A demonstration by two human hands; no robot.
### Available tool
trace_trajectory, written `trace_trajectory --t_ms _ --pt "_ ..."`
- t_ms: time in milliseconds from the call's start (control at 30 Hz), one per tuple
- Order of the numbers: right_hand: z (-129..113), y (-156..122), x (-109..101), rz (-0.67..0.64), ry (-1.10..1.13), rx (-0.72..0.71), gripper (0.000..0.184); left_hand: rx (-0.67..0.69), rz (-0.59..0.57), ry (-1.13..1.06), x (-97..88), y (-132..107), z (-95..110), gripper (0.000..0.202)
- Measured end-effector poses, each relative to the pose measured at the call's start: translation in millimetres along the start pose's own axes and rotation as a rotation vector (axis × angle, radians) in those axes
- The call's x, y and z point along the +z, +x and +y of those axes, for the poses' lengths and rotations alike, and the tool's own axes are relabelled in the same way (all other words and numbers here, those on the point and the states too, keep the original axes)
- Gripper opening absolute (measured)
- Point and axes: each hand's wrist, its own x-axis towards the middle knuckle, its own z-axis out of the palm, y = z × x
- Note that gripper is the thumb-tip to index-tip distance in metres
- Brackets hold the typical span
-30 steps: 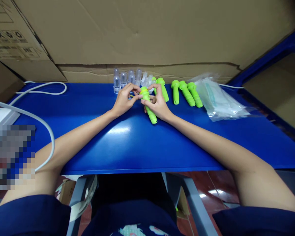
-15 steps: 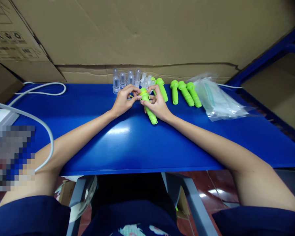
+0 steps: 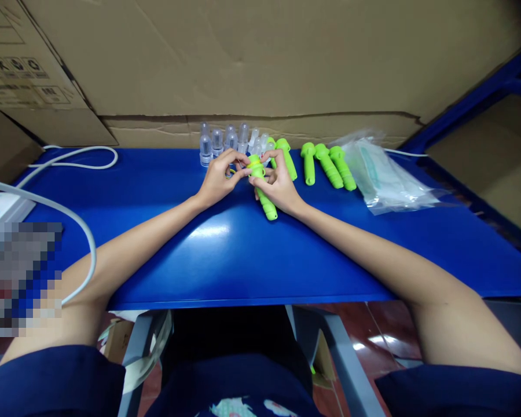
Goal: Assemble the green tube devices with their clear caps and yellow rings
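My right hand (image 3: 280, 186) grips a bright green ribbed plastic handle (image 3: 264, 200) at the far middle of the blue table (image 3: 243, 255). The handle's lower end points toward me. My left hand (image 3: 219, 176) pinches the handle's top, where a thin yellow ring (image 3: 254, 164) sits around the green head. Both hands have their fingers closed on this piece. Just behind the hands stand several small clear plastic caps (image 3: 226, 139).
Another green handle (image 3: 287, 156) lies beside my right hand, and three more (image 3: 327, 165) lie to the right. Clear plastic bags (image 3: 384, 176) rest at the far right. A white cable (image 3: 78, 231) loops over the left side. Cardboard boxes (image 3: 260, 58) wall off the back.
My fingers have shifted slightly at the top of the green handle. Hands and handle stay in the same place.
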Motion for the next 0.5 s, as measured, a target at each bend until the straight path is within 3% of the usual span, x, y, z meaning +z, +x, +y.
trace_trajectory --t_ms 500 --pt "-5.5 -0.3 2.2 0.020 0.035 0.050 0.059 -0.020 0.006 0.031 -0.9 0.2 1.7 0.038"
